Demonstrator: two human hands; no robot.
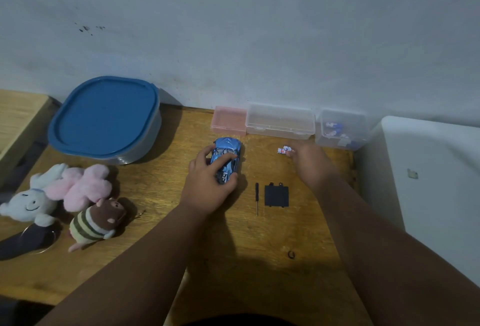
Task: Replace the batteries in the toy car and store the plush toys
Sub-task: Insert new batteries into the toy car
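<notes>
A blue toy car (228, 147) stands on the wooden table (161, 221), and my left hand (210, 180) grips its near end. My right hand (309, 162) reaches to two small white batteries (283, 150) lying on the table, fingertips touching them. A black battery cover (276, 195) and a small black screwdriver (257, 197) lie between my hands. Three plush toys lie at the left: a white one (28, 203), a pink one (83, 185) and a brown striped one (98, 221).
A large container with a blue lid (104, 118) stands at the back left. Against the wall are a pink box (228, 120), a clear box (280, 120) and a clear box holding batteries (340, 128). A white appliance (428, 182) borders the table's right.
</notes>
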